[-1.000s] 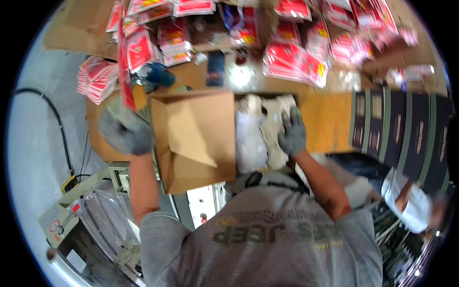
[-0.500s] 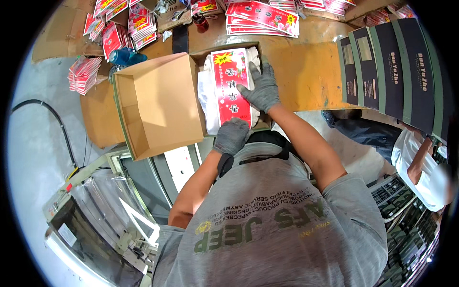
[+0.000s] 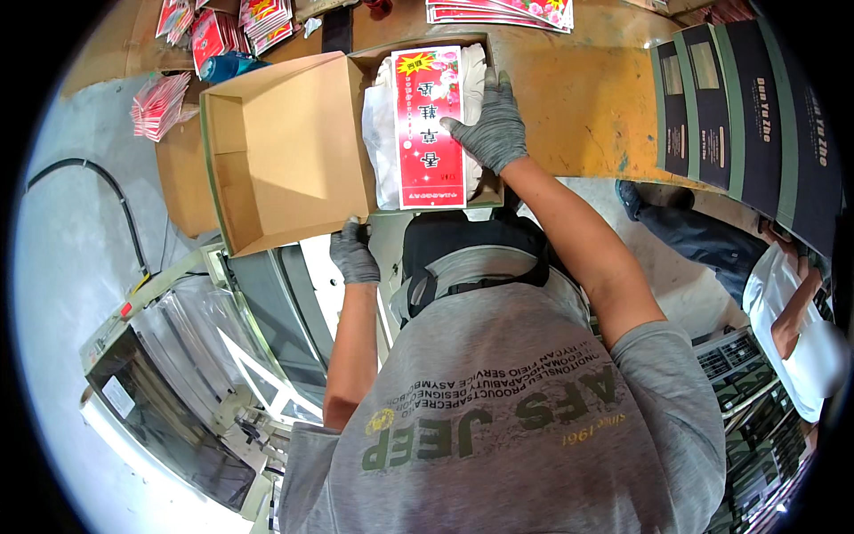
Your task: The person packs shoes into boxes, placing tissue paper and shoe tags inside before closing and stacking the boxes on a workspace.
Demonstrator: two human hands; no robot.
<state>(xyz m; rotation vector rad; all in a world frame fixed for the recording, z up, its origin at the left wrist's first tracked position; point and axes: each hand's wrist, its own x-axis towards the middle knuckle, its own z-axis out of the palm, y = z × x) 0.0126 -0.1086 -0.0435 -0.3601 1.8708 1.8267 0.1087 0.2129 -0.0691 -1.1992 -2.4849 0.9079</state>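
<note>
A shallow cardboard box [image 3: 486, 201] with a dark green outside lies opened on the table, its brown-lined lid [image 3: 294, 151] hinged out to the left. Inside, a red printed packet [image 3: 431, 181] rests on white wrapping paper [image 3: 381, 142] and something pale. My right hand [image 3: 495, 129], in a grey knit glove, spreads over the box's right wall, its thumb reaching to the packet's edge. My left hand [image 3: 355, 255], gloved likewise, is at the lid's near right corner with its fingers bent against the edge.
Dark boxes with green bands [image 3: 743, 107] stand at the right of the wooden table [image 3: 578, 107]. Red packets [image 3: 498, 12] and a blue bottle [image 3: 233, 67] lie on the far side. A machine with clear film [image 3: 191, 374] stands at lower left; another person [image 3: 774, 294] is at right.
My left hand has left the packet's near end and moved left to the lid's near corner. My right hand remains at the box's right side. The view has shifted slightly.
</note>
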